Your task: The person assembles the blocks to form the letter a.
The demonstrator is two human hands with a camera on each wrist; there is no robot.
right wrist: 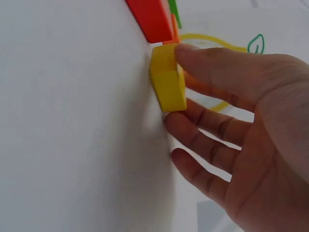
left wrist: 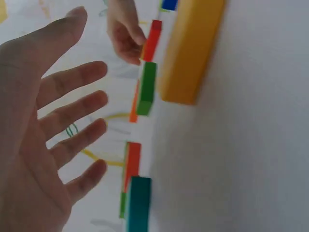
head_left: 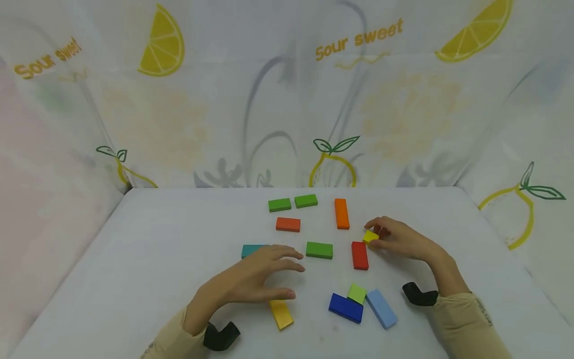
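My right hand [head_left: 403,240] pinches a small yellow block [head_left: 370,237] between thumb and fingers, just beside the red block [head_left: 359,256]. In the right wrist view the thumb presses one side of the yellow block [right wrist: 168,79], close over the white table, with the other fingers behind and below it. My left hand [head_left: 253,276] hovers with fingers spread and nothing held. It partly covers the teal block [head_left: 252,250] and the amber block [head_left: 281,315] in the head view. The left wrist view shows its palm [left wrist: 29,159] facing the blocks.
Two green blocks [head_left: 306,201], an orange block [head_left: 342,214] and an orange-red block [head_left: 288,224] lie farther back. A green block [head_left: 319,250] is mid-table. In front, a dark blue block [head_left: 346,308], a lime block [head_left: 357,293] and a light blue block [head_left: 382,309] lie close together.
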